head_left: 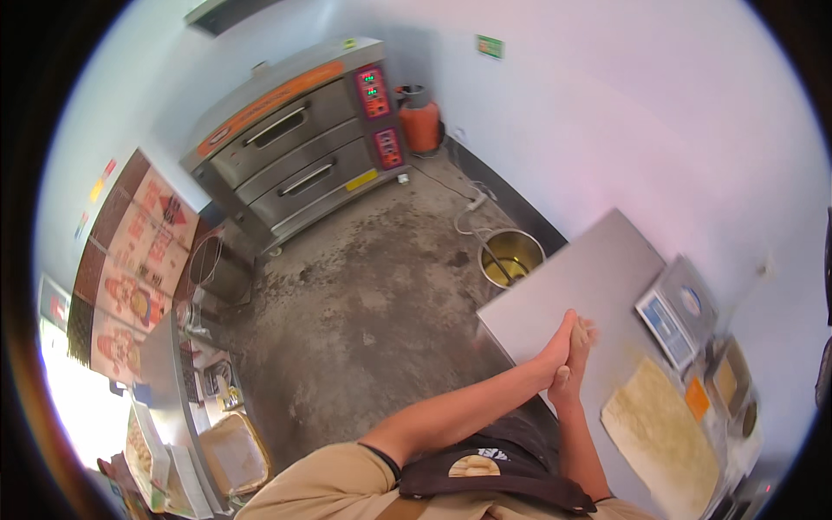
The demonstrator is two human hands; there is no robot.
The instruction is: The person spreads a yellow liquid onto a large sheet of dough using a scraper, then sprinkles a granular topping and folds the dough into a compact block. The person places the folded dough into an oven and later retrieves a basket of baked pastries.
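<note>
My left hand (557,348) and my right hand (573,368) are pressed palm to palm above the near-left part of a metal worktable (598,277). Their fingers stretch out along each other, and the right fingertips are slightly blurred. Neither hand appears to hold anything. To the right of them a flat, pale yellow sheet (663,438) that looks like rolled dough lies on the table. Beyond it sits a digital scale (679,312) with a blue panel. An orange scraper-like piece (697,398) lies beside the sheet.
Past the table's far-left edge, a metal pot (487,276) of yellow liquid stands on the floor. A two-deck oven (299,143) and an orange gas cylinder (420,127) stand at the back. To the left are a metal bin (221,270) and a counter with a tray (232,451).
</note>
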